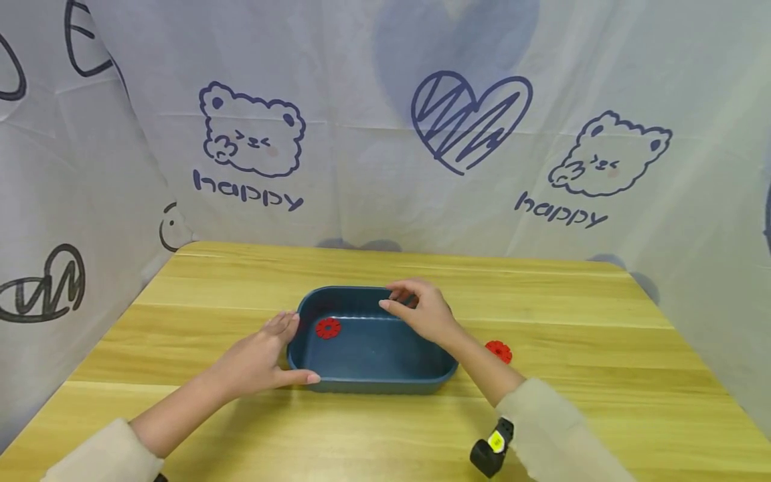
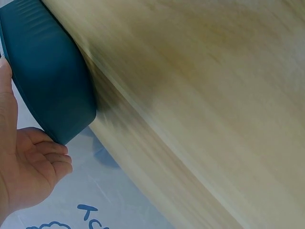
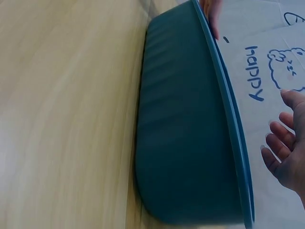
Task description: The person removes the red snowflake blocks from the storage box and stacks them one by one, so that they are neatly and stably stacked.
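A dark blue-green rectangular basin (image 1: 373, 386) with rounded corners stands on the wooden table. Inside it, toward the left end, lies a red flower-shaped plastic disc (image 1: 328, 328). My left hand (image 1: 265, 358) rests on the basin's left end, thumb stretched along the front rim and fingers at the left rim. Over the basin's far right part hovers my right hand (image 1: 424, 311), its fingers loosely bent with nothing between them. In the right wrist view this hand (image 3: 288, 143) appears above the rim, thumb apart from the fingers.
Another red flower-shaped disc (image 1: 499, 351) lies on the table (image 1: 602, 375) to the right of the basin, partly hidden by my right forearm. White cloth (image 1: 361, 154) with drawn bears and hearts hangs behind the table and along its sides.
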Demonstrator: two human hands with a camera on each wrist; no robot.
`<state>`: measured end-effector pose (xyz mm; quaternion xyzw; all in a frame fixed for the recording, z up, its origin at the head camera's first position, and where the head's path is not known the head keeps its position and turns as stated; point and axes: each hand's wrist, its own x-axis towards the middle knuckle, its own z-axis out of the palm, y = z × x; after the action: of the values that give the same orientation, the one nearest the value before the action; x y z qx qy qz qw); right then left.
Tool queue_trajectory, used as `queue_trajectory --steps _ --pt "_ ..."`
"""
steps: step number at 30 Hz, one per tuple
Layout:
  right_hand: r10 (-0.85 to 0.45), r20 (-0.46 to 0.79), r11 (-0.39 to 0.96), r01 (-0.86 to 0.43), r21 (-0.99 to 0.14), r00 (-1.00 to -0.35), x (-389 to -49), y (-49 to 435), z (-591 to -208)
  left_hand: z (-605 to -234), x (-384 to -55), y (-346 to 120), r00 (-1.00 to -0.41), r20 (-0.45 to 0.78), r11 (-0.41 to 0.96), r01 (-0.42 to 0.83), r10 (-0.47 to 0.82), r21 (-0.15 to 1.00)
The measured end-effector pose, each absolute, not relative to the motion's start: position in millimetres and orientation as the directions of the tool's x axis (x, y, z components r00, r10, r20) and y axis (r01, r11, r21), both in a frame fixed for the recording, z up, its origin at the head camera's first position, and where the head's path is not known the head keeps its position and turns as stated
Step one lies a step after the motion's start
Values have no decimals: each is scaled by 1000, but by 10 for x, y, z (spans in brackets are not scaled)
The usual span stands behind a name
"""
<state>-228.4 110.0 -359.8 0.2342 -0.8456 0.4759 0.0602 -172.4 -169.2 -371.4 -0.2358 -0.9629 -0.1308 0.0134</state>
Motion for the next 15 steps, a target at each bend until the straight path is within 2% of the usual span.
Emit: queue_trajectory --steps 15 --pt "-353 310 390 -440 -809 -883 -2418 682 -3769 -3699 -1732 -1683 -890 81 855 454 448 250"
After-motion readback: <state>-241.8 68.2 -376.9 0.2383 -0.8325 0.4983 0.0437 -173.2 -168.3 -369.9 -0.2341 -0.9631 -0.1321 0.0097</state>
